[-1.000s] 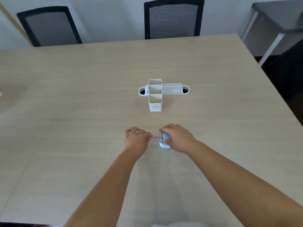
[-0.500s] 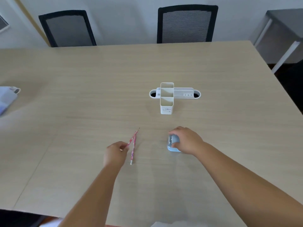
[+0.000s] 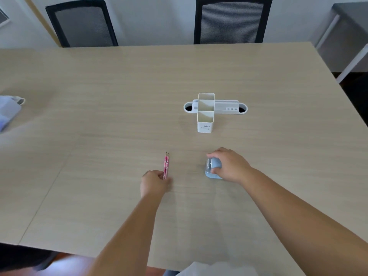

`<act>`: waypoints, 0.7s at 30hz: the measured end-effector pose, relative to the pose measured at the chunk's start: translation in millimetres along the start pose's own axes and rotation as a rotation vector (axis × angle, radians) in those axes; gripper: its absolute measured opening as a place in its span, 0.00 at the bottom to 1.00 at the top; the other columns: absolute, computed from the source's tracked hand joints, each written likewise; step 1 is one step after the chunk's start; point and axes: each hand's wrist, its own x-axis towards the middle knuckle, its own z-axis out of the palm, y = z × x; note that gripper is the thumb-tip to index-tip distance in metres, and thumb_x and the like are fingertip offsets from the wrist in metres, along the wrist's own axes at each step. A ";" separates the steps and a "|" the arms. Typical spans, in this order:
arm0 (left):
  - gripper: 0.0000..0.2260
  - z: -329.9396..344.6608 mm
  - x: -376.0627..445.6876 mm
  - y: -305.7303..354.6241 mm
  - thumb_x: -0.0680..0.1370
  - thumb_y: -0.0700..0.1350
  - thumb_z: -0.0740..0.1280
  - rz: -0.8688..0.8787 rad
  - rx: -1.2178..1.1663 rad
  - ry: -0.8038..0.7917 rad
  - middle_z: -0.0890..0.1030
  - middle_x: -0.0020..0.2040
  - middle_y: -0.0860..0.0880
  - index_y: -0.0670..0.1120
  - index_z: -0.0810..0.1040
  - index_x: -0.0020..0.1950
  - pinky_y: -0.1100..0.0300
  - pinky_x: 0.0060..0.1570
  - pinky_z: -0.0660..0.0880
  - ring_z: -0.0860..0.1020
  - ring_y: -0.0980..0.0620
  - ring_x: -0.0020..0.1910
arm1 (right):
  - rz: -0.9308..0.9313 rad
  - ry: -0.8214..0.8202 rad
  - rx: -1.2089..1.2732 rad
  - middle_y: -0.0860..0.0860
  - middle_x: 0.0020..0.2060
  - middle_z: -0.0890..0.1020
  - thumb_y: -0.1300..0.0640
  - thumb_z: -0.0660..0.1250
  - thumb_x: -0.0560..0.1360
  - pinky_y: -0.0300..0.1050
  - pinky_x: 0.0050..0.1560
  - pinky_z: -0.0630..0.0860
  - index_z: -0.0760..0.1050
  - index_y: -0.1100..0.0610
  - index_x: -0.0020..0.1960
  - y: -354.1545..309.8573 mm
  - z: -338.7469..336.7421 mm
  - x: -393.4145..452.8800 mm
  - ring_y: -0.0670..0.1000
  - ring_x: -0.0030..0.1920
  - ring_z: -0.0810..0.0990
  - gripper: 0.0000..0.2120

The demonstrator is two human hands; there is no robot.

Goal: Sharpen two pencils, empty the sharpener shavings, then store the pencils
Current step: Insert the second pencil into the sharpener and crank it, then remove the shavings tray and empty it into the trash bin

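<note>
Two pink patterned pencils [image 3: 166, 164] lie side by side on the wooden table [image 3: 119, 86], tips pointing away from me. My left hand [image 3: 154, 183] pinches their near ends. To the right, a light blue sharpener [image 3: 211, 168] rests on the table with my right hand [image 3: 231, 166] closed over it. A white pencil holder [image 3: 205, 121] with two open compartments stands farther back, past the sharpener.
A white cable port [image 3: 229, 107] sits in the table behind the holder. A pale bag [image 3: 8, 110] lies at the left edge. Two black chairs [image 3: 232, 20] stand at the far side. A grey desk [image 3: 348, 26] is at the right.
My left hand drew the pencil out of the sharpener, moved left and laid it alongside the second pencil. My right hand stayed on the sharpener.
</note>
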 end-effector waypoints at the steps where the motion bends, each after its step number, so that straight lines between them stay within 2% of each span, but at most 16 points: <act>1: 0.03 1.4 -2.0 2.1 0.65 0.44 0.71 0.008 0.004 -0.006 0.81 0.30 0.50 0.47 0.80 0.31 0.63 0.29 0.69 0.76 0.50 0.30 | -0.001 0.000 0.003 0.44 0.63 0.72 0.50 0.69 0.72 0.48 0.59 0.72 0.69 0.43 0.67 0.1 -0.1 0.0 0.50 0.65 0.70 0.24; 4: 0.02 4.2 -0.8 2.3 0.66 0.40 0.69 0.008 0.009 0.009 0.82 0.31 0.48 0.45 0.81 0.33 0.61 0.31 0.73 0.79 0.45 0.33 | -0.004 0.002 0.007 0.44 0.63 0.72 0.51 0.69 0.72 0.48 0.58 0.72 0.69 0.43 0.66 0.8 -0.3 0.1 0.50 0.64 0.70 0.24; 9: 0.03 5.3 0.2 3.3 0.68 0.41 0.69 0.014 0.026 0.029 0.83 0.35 0.47 0.45 0.83 0.36 0.57 0.36 0.77 0.81 0.45 0.37 | -0.008 0.007 -0.001 0.44 0.63 0.72 0.51 0.69 0.72 0.48 0.58 0.72 0.70 0.43 0.66 1.5 -0.7 0.5 0.50 0.64 0.70 0.24; 12: 0.03 4.7 0.0 2.8 0.67 0.41 0.70 -0.004 -0.007 0.012 0.82 0.33 0.49 0.47 0.80 0.33 0.60 0.33 0.73 0.78 0.47 0.34 | -0.014 0.000 0.001 0.44 0.63 0.72 0.50 0.69 0.72 0.48 0.58 0.72 0.70 0.43 0.66 2.4 -1.6 0.9 0.50 0.64 0.70 0.24; 15: 0.07 1.4 0.5 0.3 0.66 0.45 0.72 -0.028 -0.067 0.008 0.77 0.30 0.53 0.46 0.76 0.30 0.61 0.32 0.68 0.72 0.50 0.32 | -0.040 -0.009 0.010 0.43 0.63 0.72 0.49 0.69 0.71 0.48 0.58 0.72 0.70 0.42 0.65 6.5 -2.6 1.2 0.49 0.63 0.71 0.23; 16: 0.08 -1.4 -0.3 1.0 0.67 0.46 0.73 -0.031 -0.088 0.019 0.76 0.32 0.54 0.50 0.75 0.31 0.62 0.35 0.68 0.73 0.51 0.34 | -0.050 -0.009 0.012 0.43 0.62 0.72 0.48 0.69 0.71 0.48 0.57 0.72 0.70 0.41 0.65 8.1 -3.1 1.0 0.48 0.63 0.71 0.23; 18: 0.05 -7.4 -2.9 5.5 0.69 0.48 0.75 -0.030 -0.141 0.046 0.79 0.38 0.54 0.52 0.80 0.42 0.64 0.39 0.69 0.76 0.52 0.40 | -0.069 -0.020 0.013 0.43 0.63 0.72 0.47 0.70 0.70 0.47 0.58 0.72 0.69 0.40 0.66 11.4 -3.0 1.1 0.48 0.64 0.70 0.25; 19: 0.06 -9.7 -4.1 9.3 0.70 0.49 0.75 -0.010 -0.167 0.058 0.79 0.39 0.54 0.51 0.81 0.45 0.64 0.38 0.70 0.77 0.53 0.41 | -0.077 -0.024 0.034 0.43 0.65 0.70 0.45 0.70 0.69 0.47 0.60 0.71 0.68 0.39 0.67 12.8 -2.8 0.0 0.48 0.66 0.69 0.27; 21: 0.04 -9.6 -6.0 20.8 0.71 0.49 0.74 0.082 -0.184 0.069 0.81 0.40 0.52 0.53 0.82 0.43 0.65 0.37 0.71 0.79 0.52 0.42 | -0.092 0.013 0.125 0.44 0.70 0.65 0.41 0.73 0.65 0.47 0.66 0.67 0.64 0.38 0.69 16.0 -3.3 -5.7 0.48 0.70 0.64 0.34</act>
